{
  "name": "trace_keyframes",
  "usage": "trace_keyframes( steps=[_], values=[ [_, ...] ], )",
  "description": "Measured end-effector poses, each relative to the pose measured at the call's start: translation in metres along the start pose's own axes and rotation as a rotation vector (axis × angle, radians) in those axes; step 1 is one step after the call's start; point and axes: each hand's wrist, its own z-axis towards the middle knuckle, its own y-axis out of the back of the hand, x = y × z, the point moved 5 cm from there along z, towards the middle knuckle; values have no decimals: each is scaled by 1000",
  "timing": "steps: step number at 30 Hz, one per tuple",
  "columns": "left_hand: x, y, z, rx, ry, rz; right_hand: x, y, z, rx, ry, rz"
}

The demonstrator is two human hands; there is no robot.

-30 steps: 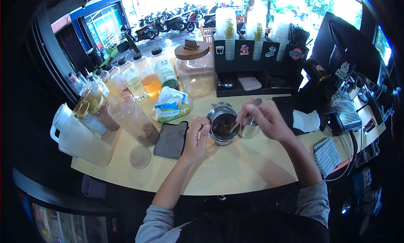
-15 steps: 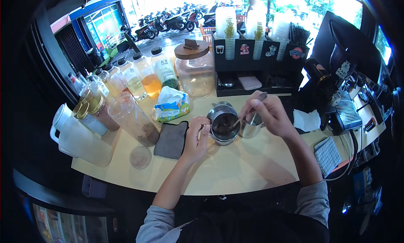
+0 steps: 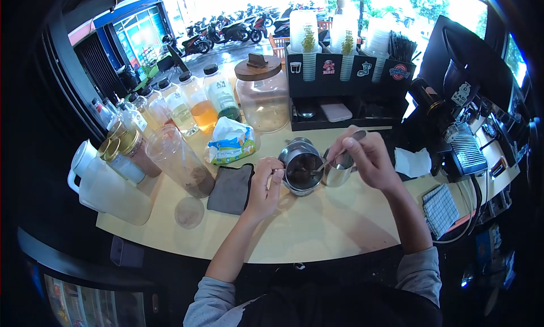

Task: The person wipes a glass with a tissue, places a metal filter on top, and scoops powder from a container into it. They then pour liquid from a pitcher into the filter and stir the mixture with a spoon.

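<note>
My left hand (image 3: 266, 185) is closed round the handle of a steel pitcher (image 3: 285, 184) on the counter, its mouth toward me. Dark brown liquid (image 3: 300, 173) shows inside. Pinched in the fingers of my right hand (image 3: 365, 157) is a metal spoon (image 3: 321, 168), whose lower end dips into the pitcher. Behind that hand stands a second steel pitcher (image 3: 338, 175), partly covered by the fingers. Left of my left hand lies a folded dark grey cloth (image 3: 229, 188). A pack of wipes (image 3: 231, 143) sits beyond it.
A tall clear container with brown powder (image 3: 195, 177) and its round lid (image 3: 189, 212) stand left. Several syrup bottles (image 3: 202, 109), a glass jar (image 3: 263, 97) and a black cup holder (image 3: 340, 72) line the back. A white jug (image 3: 113, 191) is far left; a checked cloth (image 3: 441, 210) lies right.
My right hand has shifted slightly right and down, and the spoon it holds has tilted within the pitcher. My left hand stays on the handle.
</note>
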Motion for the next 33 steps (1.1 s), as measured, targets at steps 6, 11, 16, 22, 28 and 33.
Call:
trace_keyframes(
  steps=[6,11,16,22,28,33],
  values=[
    [-8,-2,2,2,-39,33,-4,-15,2,151,-21,-57],
    [-3,2,0,-24,-38,8,-11,-16,2,23,-64,61],
    [-8,2,1,-19,-34,15,-9,-9,4,-35,17,-65],
    [-12,1,2,-4,-44,40,-5,-22,3,24,-42,38],
    [-8,3,0,-29,-33,39,-11,-23,0,-8,-62,90],
    [-8,4,1,-47,-35,5,-14,-11,0,-52,-55,24]
  ],
)
